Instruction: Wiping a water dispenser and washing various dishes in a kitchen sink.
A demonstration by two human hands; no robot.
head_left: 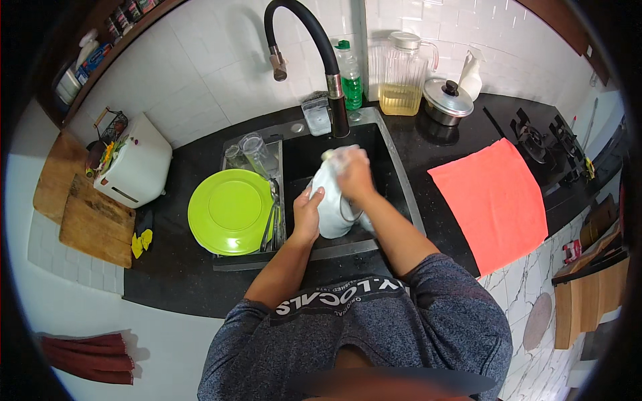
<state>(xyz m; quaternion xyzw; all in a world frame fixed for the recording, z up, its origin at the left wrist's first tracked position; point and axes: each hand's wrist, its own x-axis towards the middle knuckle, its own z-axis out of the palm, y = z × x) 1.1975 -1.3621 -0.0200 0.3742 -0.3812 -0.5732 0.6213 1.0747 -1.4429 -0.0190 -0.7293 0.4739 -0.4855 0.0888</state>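
1. Gray heathered shirt (361,334): nearest the camera, at the near side of the sink (404,180).
2. White vessel (328,200): tilted, within the outline of the sink basin. Its exact type cannot be determined.
3. Left hand (307,212): clamped on the vessel's left side, thumb uppermost, over the left part of the sink.
4. Right hand (354,172): blurred; fingers appear closed around a pale pad (332,156) against the vessel's upper end, over the sink.
5. Current step (judged): scrubbing the vessel. The left hand steadies; the right hand works the pad.
6. Support items: a lime-green plate (234,204), drinking glasses (254,148) and spoons (274,194) occupy the drainboard left of the sink basin.
7. Next move (judged): maintain the left grip, rotate the vessel to expose unscrubbed surface, then rinse under the black gooseneck faucet (325,50) at the back of the sink. No water stream is visible at its nozzle.
8. Caution: wet, soapy surfaces may slip; keep the vessel low over the sink.
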